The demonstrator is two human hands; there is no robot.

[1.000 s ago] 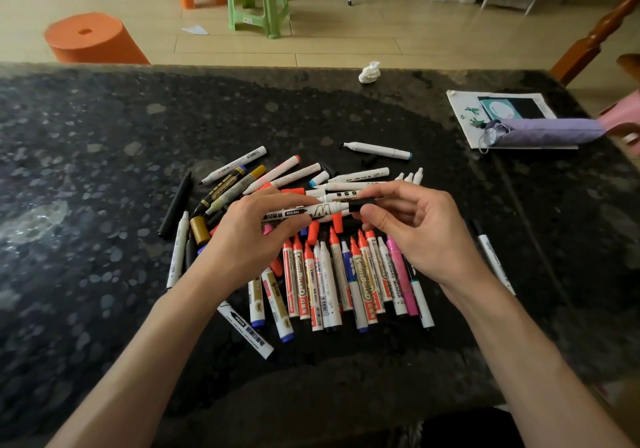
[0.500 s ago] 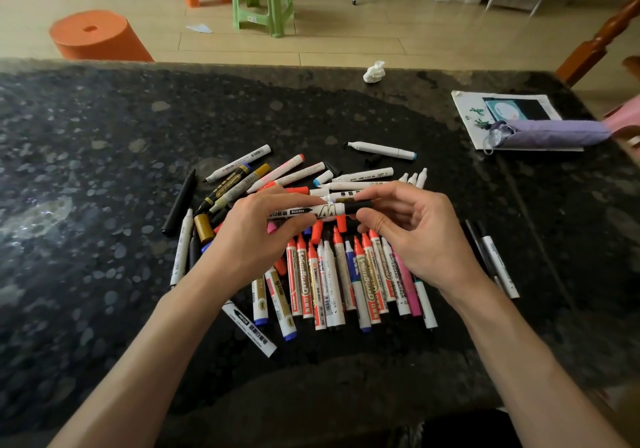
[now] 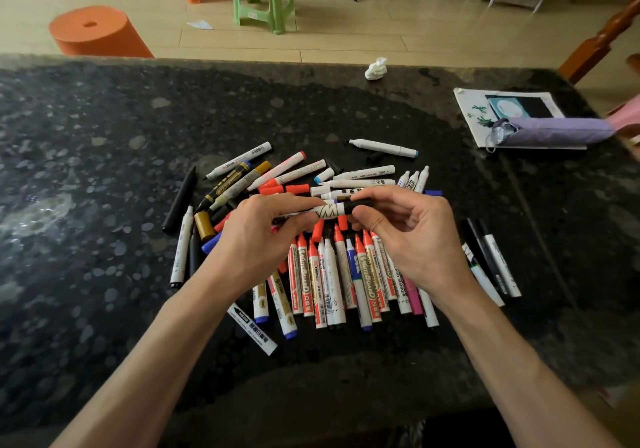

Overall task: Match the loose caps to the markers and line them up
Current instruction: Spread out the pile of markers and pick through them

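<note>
One marker point(image 3: 325, 210) gripped by left hand point(image 3: 258, 243), right hand point(image 3: 414, 239).

The left forearm point(image 3: 149, 361), lower left of the frame, and the right forearm point(image 3: 526, 371), lower right, are bare all the way to the frame's bottom edge. The left grip point(image 3: 258, 239) and right grip point(image 3: 415, 239) are bare as well, with slim fingers and ridged knuckles.

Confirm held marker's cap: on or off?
On: black cap meets the marker barrel, no gap, right hand pinching it. Fully seated: cannot tell.
</note>
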